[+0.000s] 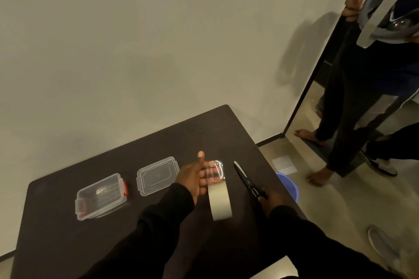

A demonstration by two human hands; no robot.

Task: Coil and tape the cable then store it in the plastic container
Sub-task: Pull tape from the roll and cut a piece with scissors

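Observation:
My left hand (192, 179) is raised over the dark table (68, 244) with the thumb up. It grips a beige roll of tape (220, 203). A clear, shiny stretch of tape (215, 172) lies across its fingers, and dark bands show through it; I cannot tell whether they are the cable. My right hand (274, 201) holds black scissors (246, 180) by the handles, blades pointing away, just right of the tape. The clear plastic container (101, 196) with red latches stands open at the left, and its clear lid (156, 175) lies beside it.
A person (362, 75) stands in the doorway at the right, bare feet on the floor. A blue bucket (289, 184) sits on the floor by the table's right edge. A wall runs behind the table. White paper (284, 164) lies on the floor.

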